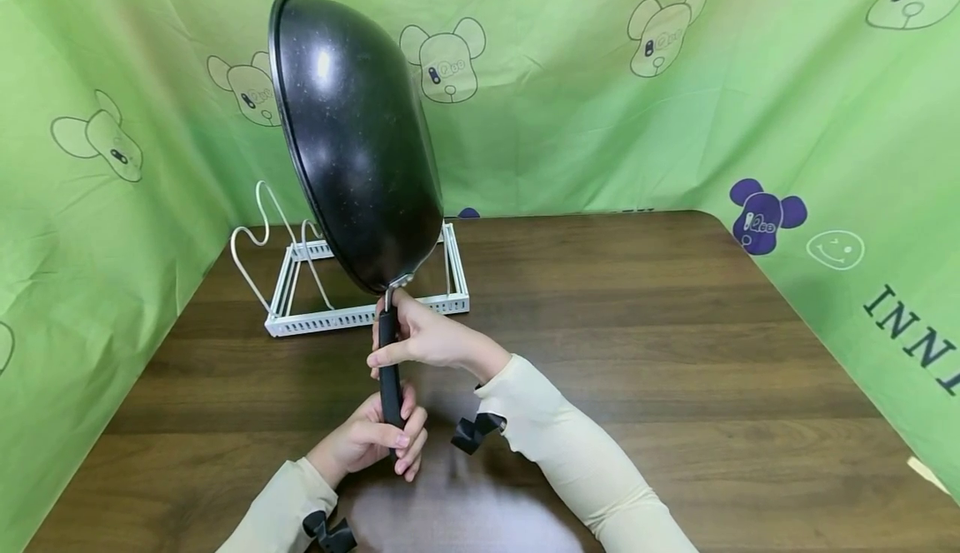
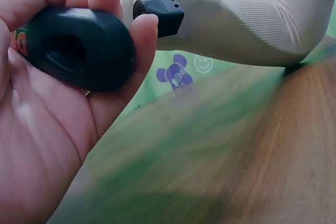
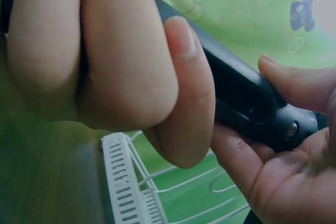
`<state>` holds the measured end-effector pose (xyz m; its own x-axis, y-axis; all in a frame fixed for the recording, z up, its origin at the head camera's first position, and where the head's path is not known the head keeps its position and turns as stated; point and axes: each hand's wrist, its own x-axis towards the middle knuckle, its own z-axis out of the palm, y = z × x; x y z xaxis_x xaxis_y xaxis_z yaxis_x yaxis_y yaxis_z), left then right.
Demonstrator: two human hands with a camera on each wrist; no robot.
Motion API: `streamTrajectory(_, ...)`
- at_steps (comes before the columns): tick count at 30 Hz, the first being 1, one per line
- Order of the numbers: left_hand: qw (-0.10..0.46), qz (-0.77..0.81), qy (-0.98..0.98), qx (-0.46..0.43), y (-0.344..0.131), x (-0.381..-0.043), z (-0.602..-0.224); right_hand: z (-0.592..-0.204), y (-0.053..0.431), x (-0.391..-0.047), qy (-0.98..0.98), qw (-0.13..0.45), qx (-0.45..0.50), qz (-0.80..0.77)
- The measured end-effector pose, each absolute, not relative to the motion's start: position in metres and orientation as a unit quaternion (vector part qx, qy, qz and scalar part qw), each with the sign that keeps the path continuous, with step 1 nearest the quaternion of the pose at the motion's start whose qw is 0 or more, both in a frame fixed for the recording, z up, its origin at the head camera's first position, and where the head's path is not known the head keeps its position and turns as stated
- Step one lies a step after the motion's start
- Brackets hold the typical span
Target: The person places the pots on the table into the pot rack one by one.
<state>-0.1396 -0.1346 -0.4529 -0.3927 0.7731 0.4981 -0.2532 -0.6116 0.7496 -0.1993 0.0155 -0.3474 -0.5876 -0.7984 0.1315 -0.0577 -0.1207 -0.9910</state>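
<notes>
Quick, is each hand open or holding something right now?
Left hand: closed, holding the black handle near its end.
Right hand: closed, holding it nearer the pan.

The right hand (image 1: 433, 338) grips the handle (image 1: 389, 393) just under the pan (image 1: 356, 137), which tilts on edge above both hands; the left hand (image 1: 369, 440) (the lower one) holds the handle's end. Beyond the hands, a white rack (image 1: 326, 321) sits on the table (image 1: 675, 353), partly hidden by the pan.

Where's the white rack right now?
In the head view, the white rack stands at the back left of the wooden table, partly hidden by the black pan; it also shows at the bottom of the right wrist view.
</notes>
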Motion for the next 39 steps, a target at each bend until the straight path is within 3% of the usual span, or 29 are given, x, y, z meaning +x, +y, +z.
streamTrajectory(39, 0.356, 0.807, 0.279, 0.379, -0.139, -0.137, -0.460, -0.373, 0.008, -0.216, 0.596, 0.330, -0.267, -0.682)
